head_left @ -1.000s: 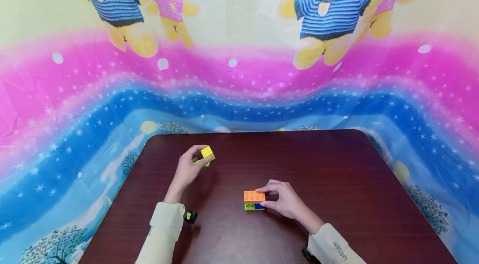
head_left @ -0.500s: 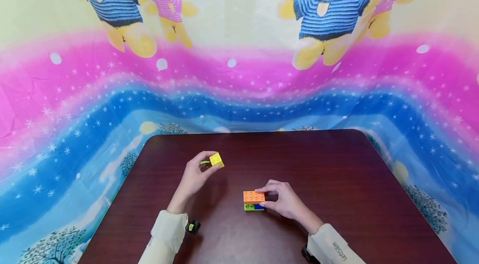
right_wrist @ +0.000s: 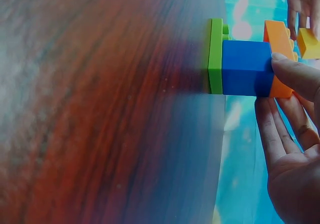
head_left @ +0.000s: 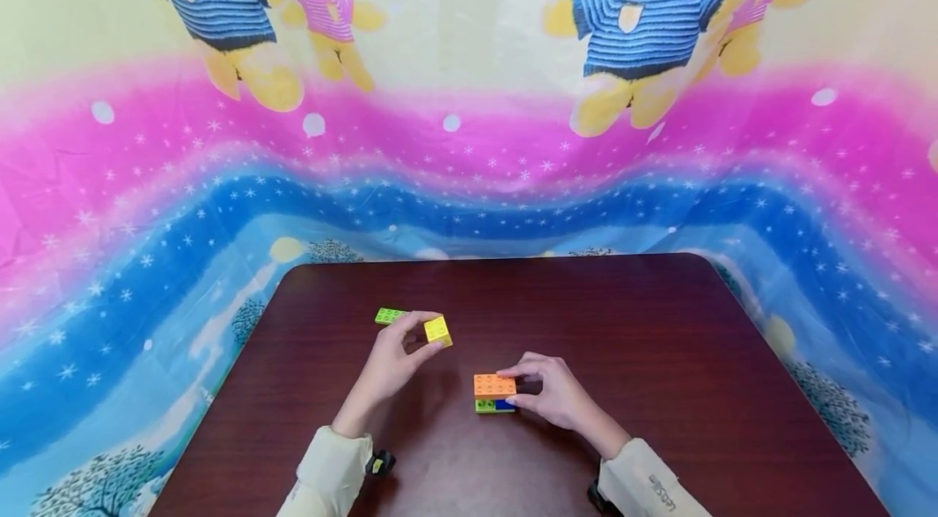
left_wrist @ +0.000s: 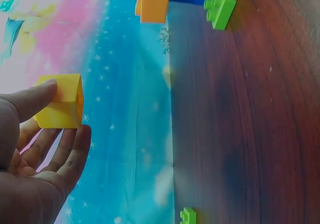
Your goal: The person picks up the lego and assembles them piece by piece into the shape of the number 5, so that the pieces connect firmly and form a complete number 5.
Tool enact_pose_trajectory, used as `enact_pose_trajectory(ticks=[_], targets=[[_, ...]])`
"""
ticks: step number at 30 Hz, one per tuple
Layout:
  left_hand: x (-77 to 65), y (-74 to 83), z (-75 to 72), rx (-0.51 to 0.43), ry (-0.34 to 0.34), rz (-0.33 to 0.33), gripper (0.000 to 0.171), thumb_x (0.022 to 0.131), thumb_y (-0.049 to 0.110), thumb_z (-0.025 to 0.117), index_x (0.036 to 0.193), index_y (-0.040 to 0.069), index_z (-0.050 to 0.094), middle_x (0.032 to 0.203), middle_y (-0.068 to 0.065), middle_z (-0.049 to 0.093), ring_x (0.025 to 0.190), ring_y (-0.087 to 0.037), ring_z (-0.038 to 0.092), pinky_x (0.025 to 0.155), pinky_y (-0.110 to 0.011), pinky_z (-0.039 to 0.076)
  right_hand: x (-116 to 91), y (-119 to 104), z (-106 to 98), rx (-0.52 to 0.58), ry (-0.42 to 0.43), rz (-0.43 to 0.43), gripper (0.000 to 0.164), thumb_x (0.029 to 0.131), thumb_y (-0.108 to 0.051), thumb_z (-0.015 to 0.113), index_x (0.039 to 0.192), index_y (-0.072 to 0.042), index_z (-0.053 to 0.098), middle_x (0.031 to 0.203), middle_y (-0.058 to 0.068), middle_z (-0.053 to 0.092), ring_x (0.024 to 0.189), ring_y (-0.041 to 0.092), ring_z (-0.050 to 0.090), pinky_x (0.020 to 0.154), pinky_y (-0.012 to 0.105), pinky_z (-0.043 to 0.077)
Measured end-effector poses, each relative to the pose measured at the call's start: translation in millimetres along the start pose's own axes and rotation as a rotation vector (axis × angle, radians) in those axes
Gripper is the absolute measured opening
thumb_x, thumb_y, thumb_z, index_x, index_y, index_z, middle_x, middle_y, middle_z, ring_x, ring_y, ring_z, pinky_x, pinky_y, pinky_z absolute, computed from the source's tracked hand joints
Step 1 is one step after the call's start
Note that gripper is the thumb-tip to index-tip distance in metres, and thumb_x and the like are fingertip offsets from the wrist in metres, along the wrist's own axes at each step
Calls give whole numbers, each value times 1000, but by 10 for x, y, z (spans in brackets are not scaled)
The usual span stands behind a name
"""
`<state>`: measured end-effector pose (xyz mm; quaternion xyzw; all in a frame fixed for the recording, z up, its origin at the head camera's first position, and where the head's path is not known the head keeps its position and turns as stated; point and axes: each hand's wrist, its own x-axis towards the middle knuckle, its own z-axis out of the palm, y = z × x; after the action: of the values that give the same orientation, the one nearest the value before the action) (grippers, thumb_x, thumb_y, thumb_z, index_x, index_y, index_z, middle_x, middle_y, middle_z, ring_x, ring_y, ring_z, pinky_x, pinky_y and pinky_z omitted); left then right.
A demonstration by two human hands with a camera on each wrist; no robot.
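My left hand (head_left: 393,358) pinches a yellow toy building block (head_left: 438,330) between thumb and fingers, above the table. In the left wrist view the thumb lies on one side of the yellow block (left_wrist: 62,101) and the fingertips on the other. My right hand (head_left: 555,391) grips a small stack by its right end. In the right wrist view the stack shows a thin green plate (right_wrist: 215,56), a blue block (right_wrist: 246,67) on it and an orange block (right_wrist: 277,34) on top. The blue block fills only one end, leaving green studs bare under the orange block.
A separate thin green studded plate (head_left: 388,315) lies on the dark wooden table (head_left: 623,313) behind the left hand. A printed cloth (head_left: 454,142) with bears hangs beyond the table's far edge. Each wrist wears a black camera strap at the pale sleeve (head_left: 652,476).
The left hand with the yellow block has moved right and toward the front, closer to the stack, uncovering the loose green plate behind. The right hand and stack stay put.
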<state>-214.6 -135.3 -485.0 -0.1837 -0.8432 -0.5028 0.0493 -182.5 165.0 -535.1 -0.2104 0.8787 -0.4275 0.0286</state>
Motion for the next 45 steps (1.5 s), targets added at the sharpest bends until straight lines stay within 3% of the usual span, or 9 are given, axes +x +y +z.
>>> enact_pose_trajectory(ticks=[12, 19, 23, 28, 34, 41, 45], targets=[[-87, 83, 159, -25, -72, 46, 43, 90, 14, 82, 130, 23, 69, 116, 2, 68, 105, -20, 67, 93, -33, 60, 5, 2, 2, 1, -2, 4, 44, 81, -13, 89, 123, -22, 78, 98, -13, 64, 98, 13, 67, 88, 31, 61], [-143, 116, 257, -43, -145, 91, 42, 92, 15, 80, 132, 20, 67, 118, 0, 68, 107, -19, 69, 94, -43, 60, 13, 9, 5, -5, -8, 7, 44, 83, -14, 88, 125, -21, 77, 95, -13, 63, 97, 15, 68, 89, 34, 61], [-161, 111, 308, -58, -189, 84, 41, 93, 16, 79, 132, 17, 67, 120, 1, 68, 108, -22, 70, 96, -48, 58, 16, 2, -3, -7, -12, 8, 44, 83, -14, 88, 125, -21, 77, 94, -13, 63, 95, 16, 67, 89, 35, 61], [-178, 112, 356, -43, -222, 73, 41, 94, 20, 78, 133, 17, 67, 123, 2, 68, 109, -25, 70, 97, -43, 59, 16, 6, -4, 1, -18, -2, 44, 83, -14, 88, 125, -21, 77, 95, -13, 63, 95, 16, 68, 89, 35, 61], [-187, 119, 404, -38, -246, 64, 39, 94, 22, 79, 131, 26, 67, 122, 7, 68, 108, -16, 69, 97, -37, 58, 13, 15, 0, 6, -15, -6, 43, 83, -15, 88, 124, -22, 78, 94, -14, 64, 96, 17, 69, 89, 36, 61], [-203, 133, 454, -44, -264, 64, 41, 92, 17, 80, 131, 17, 68, 118, 6, 69, 105, -14, 70, 97, -38, 59, 14, 22, 5, 10, -18, -10, 43, 83, -14, 88, 125, -18, 77, 95, -14, 64, 96, 17, 69, 89, 36, 61], [-194, 129, 477, -37, -267, 71, 41, 91, 17, 81, 130, 21, 68, 119, 6, 69, 105, -13, 70, 97, -40, 59, 18, 13, -1, 6, -12, -4, 43, 83, -14, 88, 124, -20, 78, 95, -14, 65, 96, 15, 69, 89, 35, 61]])
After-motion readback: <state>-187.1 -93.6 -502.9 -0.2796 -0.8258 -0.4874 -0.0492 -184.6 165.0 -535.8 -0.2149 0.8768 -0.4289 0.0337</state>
